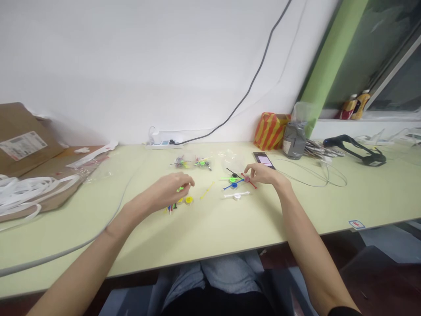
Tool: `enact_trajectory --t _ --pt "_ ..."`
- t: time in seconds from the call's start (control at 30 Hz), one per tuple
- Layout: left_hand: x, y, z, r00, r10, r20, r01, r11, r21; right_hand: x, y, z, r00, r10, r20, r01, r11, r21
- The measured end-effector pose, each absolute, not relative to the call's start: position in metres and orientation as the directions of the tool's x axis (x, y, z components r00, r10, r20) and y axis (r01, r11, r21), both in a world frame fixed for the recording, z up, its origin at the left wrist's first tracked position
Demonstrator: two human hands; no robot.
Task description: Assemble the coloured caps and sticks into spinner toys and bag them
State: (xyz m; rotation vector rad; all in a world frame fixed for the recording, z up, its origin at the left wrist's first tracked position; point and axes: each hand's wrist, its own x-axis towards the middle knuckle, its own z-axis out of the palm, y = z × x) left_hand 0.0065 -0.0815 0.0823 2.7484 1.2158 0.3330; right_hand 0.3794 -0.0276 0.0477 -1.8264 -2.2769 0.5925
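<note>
My right hand has its fingertips closed on a red two-armed plastic piece with a round hub. Similar pieces lie beside it: a blue one, a black one, a green one and a white one. Bent fingers of my left hand hover over a small pile of coloured sticks. A bright green bit shows under these fingers; whether they grip it is unclear. A yellow disc and a yellow stick lie to the right of that hand.
Bagged coloured parts lie toward the wall, near a power strip. A phone sits behind my right hand. Cardboard and white strapping occupy the left; a striped bag and a black frame-like device the right.
</note>
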Motion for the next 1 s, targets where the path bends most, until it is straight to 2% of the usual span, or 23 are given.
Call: enact_trajectory --t 0.13,0.23,0.43,0.57,0.7,0.8,0.9,1.0 --pt "-0.007 -0.094 0.062 0.695 0.706 0.135 0.689 -0.708 0.158 0.378 -0.026 0.045 -0.284 0.947 -0.148 0.880 0.196 -0.432" --pt "-0.010 -0.100 0.048 0.697 0.700 0.159 0.698 -0.712 0.076 0.377 -0.023 0.040 -0.314 0.934 -0.168 0.883 0.223 -0.413" --pt "0.000 -0.099 0.042 0.708 0.691 0.145 0.700 -0.714 -0.015 0.384 -0.019 0.037 -0.178 0.984 -0.030 0.942 0.161 -0.294" --pt "0.008 -0.089 0.045 0.722 0.674 0.157 0.686 -0.727 -0.031 0.386 -0.022 0.040 -0.156 0.986 -0.055 0.936 0.130 -0.328" --pt "0.015 -0.068 0.056 0.682 0.666 0.302 0.701 -0.713 -0.011 0.383 -0.023 0.040 -0.155 0.987 -0.037 0.947 0.138 -0.291" --pt "0.024 -0.052 0.060 0.589 0.670 0.452 0.723 -0.687 0.074 0.381 -0.022 0.037 -0.167 0.986 -0.026 0.959 0.157 -0.234" --pt "0.034 -0.044 0.048 0.503 0.569 0.651 0.669 -0.733 0.123 0.379 -0.024 0.034 -0.194 0.980 -0.038 0.958 0.181 -0.222" --pt "0.036 -0.042 0.028 0.464 0.533 0.708 0.633 -0.758 0.156 0.375 -0.027 0.034 -0.222 0.973 -0.064 0.949 0.201 -0.241"
